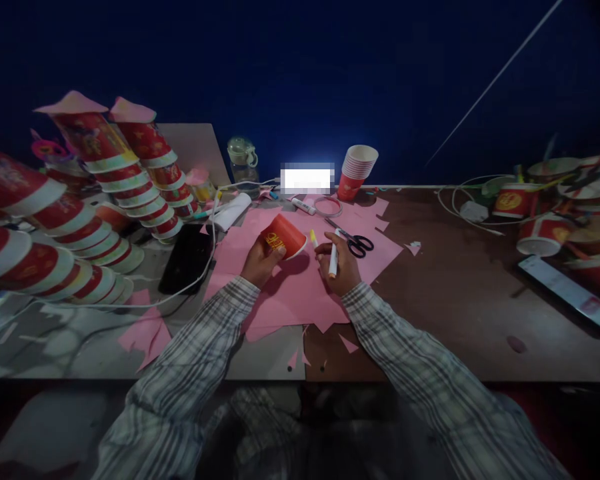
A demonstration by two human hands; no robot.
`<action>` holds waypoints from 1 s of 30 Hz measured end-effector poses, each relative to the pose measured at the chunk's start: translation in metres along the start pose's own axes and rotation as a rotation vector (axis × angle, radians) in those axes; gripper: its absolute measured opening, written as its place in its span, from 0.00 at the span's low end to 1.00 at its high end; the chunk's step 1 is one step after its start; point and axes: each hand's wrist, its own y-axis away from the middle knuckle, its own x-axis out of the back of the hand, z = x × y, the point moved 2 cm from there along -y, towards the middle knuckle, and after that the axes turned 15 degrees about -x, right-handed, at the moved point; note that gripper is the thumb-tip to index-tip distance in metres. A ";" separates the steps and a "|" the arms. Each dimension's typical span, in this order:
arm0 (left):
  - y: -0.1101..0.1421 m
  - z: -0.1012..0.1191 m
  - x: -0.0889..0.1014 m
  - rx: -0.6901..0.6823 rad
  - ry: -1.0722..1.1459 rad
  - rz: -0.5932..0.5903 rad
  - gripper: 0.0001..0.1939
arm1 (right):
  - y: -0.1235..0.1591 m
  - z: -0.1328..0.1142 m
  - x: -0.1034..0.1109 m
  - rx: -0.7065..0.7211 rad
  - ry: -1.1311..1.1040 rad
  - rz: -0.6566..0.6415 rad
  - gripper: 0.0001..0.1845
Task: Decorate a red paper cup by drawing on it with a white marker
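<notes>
My left hand (263, 262) is closed around a red paper cup (289, 235), which is tilted with its white rim to the right. Yellow markings show on the cup's side near my thumb. In my right hand (343, 263) a white marker (335, 252) is gripped, its orange end pointing down toward me. A small yellow-tipped piece (313, 236) shows at the fingertips of the same hand; whether it is a cap or another marker I cannot tell. Both hands are over pink paper sheets (285, 307). Black-handled scissors (360, 245) lie just beyond my right hand.
Towers of stacked red cups (125, 173) crowd the left, some topped with pink cones. A black phone (186, 260) and a white cable lie nearby. At the back stand a glass jar (243, 160) and a cup stack (355, 172). Another phone (570, 293) and several cups are right.
</notes>
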 end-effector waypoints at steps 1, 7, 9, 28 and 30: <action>-0.001 0.000 0.000 0.009 0.025 0.002 0.32 | 0.000 0.000 0.000 -0.002 -0.002 -0.001 0.25; -0.003 0.004 -0.004 0.084 0.206 0.033 0.38 | -0.002 0.000 0.001 0.009 0.005 0.014 0.25; -0.002 0.011 -0.006 0.109 0.268 0.028 0.37 | -0.001 0.000 0.001 0.016 0.004 0.009 0.25; 0.058 0.107 0.033 0.138 0.006 -0.095 0.39 | -0.001 0.003 0.000 0.044 0.061 0.032 0.23; 0.062 0.140 0.047 0.037 -0.166 -0.035 0.40 | -0.001 0.006 0.000 0.018 0.071 0.011 0.24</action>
